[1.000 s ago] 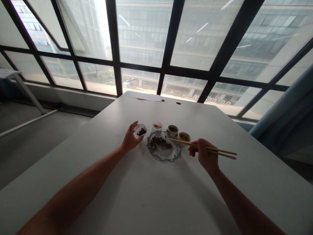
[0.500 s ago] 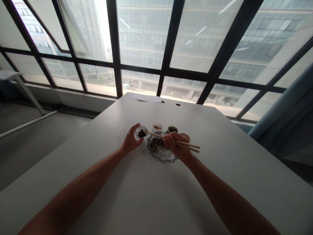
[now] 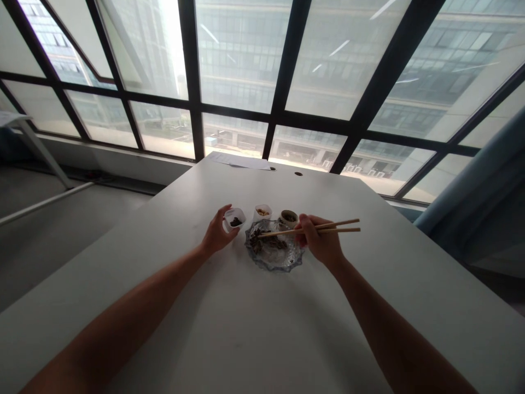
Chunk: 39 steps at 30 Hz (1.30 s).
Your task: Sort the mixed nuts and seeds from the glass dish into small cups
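My left hand [image 3: 218,232] grips a small white cup [image 3: 241,214] by its side, left of the glass plate; dark pieces [image 3: 235,222] lie inside it. Wooden chopsticks [image 3: 328,227] are pinched in my right hand [image 3: 320,239], their tips pointing left over the clear glass plate [image 3: 274,267] with the scalloped rim. Dark brown, dried-looking bits [image 3: 268,241] are heaped in the plate's left and far part, right at the chopstick tips. Whether the tips hold a piece is too small to tell.
Behind the plate stand a second white cup [image 3: 263,212] with yellowish-brown pieces and a round greenish cup [image 3: 289,216] with dark contents. Paper sheets [image 3: 240,161] lie at the white table's [image 3: 238,317] far edge, near large windows. A blue curtain [image 3: 471,202] hangs at the right.
My right hand has moved right, drawing the chopstick tips from the white cup in my left hand to the dark bits on the plate. That cup has shifted slightly left.
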Each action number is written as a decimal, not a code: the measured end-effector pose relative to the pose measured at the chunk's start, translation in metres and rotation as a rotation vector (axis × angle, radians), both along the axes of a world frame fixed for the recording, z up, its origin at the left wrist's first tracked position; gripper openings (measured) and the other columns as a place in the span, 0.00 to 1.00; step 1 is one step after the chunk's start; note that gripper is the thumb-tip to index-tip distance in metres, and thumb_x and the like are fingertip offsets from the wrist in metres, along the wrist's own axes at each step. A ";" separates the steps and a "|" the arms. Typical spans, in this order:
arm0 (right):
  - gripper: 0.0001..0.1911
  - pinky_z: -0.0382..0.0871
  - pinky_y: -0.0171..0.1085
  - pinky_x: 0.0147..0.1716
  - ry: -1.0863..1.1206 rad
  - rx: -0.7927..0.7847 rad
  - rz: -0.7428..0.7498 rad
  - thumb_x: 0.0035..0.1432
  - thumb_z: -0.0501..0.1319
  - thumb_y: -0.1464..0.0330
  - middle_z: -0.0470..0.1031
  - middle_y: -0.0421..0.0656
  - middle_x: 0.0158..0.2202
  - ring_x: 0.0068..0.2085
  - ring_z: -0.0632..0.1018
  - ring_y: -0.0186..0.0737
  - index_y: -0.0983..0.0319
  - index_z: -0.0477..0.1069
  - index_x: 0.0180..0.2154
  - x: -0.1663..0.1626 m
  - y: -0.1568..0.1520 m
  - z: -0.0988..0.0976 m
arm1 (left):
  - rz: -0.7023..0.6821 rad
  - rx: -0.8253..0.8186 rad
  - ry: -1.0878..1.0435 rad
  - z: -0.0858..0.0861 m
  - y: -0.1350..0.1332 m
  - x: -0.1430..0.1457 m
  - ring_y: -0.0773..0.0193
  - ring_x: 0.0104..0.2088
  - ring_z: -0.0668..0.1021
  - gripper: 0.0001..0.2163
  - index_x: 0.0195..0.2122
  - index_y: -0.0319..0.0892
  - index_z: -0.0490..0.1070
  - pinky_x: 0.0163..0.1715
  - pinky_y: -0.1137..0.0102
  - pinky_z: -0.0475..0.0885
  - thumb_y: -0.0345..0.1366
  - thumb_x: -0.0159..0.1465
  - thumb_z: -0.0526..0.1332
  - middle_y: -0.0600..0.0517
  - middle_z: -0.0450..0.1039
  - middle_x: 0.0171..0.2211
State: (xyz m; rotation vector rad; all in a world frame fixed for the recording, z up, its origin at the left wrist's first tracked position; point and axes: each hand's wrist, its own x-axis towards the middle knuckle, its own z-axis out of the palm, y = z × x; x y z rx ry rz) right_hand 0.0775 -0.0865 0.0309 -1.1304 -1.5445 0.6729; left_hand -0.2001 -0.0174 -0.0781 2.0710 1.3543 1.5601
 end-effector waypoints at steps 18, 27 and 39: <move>0.33 0.62 0.32 0.13 -0.287 -0.024 -0.073 0.60 0.54 0.40 0.70 0.42 0.14 0.14 0.70 0.34 0.61 0.71 0.22 0.048 0.000 0.004 | -0.002 -0.035 0.008 0.003 -0.002 -0.001 0.52 0.52 0.79 0.31 0.60 0.43 0.61 0.51 0.54 0.76 0.39 0.55 0.66 0.43 0.74 0.55; 0.29 0.69 0.34 0.21 -0.357 0.029 0.069 0.62 0.56 0.43 0.75 0.43 0.19 0.20 0.75 0.37 0.60 0.71 0.23 0.028 0.004 -0.008 | 0.006 -0.053 0.013 0.002 -0.001 -0.002 0.51 0.52 0.78 0.32 0.60 0.43 0.61 0.51 0.54 0.76 0.39 0.55 0.67 0.42 0.73 0.56; 0.26 0.69 0.34 0.22 -0.349 0.076 0.015 0.64 0.57 0.48 0.75 0.42 0.20 0.21 0.75 0.37 0.59 0.71 0.24 0.034 -0.002 -0.014 | -0.004 -0.074 0.013 0.000 0.001 -0.002 0.52 0.50 0.79 0.32 0.61 0.45 0.60 0.51 0.54 0.76 0.39 0.55 0.67 0.43 0.74 0.54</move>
